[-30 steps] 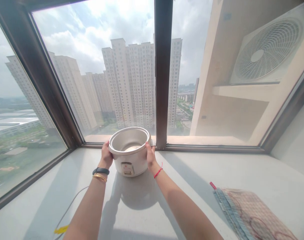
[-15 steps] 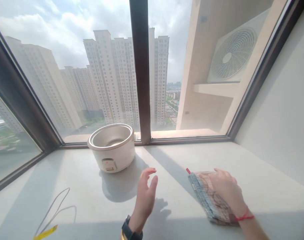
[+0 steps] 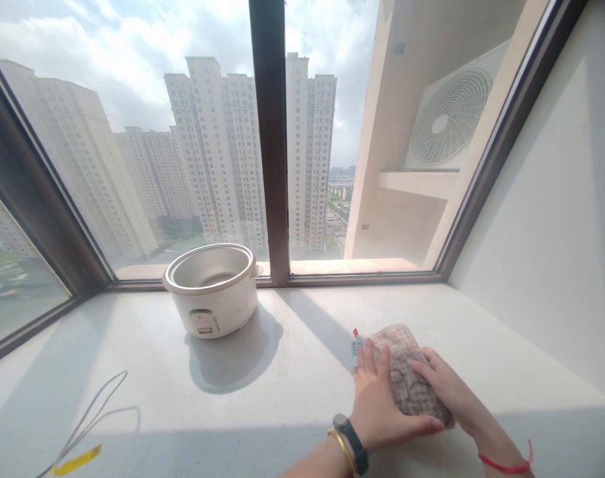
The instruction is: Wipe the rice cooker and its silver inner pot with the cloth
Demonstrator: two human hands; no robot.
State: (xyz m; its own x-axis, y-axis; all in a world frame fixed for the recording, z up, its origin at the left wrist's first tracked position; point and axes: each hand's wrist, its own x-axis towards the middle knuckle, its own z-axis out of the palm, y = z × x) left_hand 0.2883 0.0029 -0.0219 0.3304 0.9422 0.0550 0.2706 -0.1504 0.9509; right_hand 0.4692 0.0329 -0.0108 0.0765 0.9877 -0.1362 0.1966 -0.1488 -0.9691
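Both my hands rest on a folded checked cloth (image 3: 406, 372) lying on the white windowsill (image 3: 292, 378) at the lower right. My left hand (image 3: 379, 398) lies on the cloth's left side, fingers stretched forward and thumb under its near edge. My right hand (image 3: 449, 388) presses flat on the cloth's right side. A small red tag sticks out at the cloth's far left corner. A white rice cooker body (image 3: 210, 289) without a lid stands apart to the left, near the window frame.
A grey cord (image 3: 91, 415) with a yellow tag lies at the lower left of the sill. Brown window frames (image 3: 270, 139) run along the back and left. A white wall (image 3: 556, 232) closes the right side.
My hands let go of the rice cooker and swung right. The right hand reached the cloth first, then the left joined it. The cloth now looks more bunched and folded.
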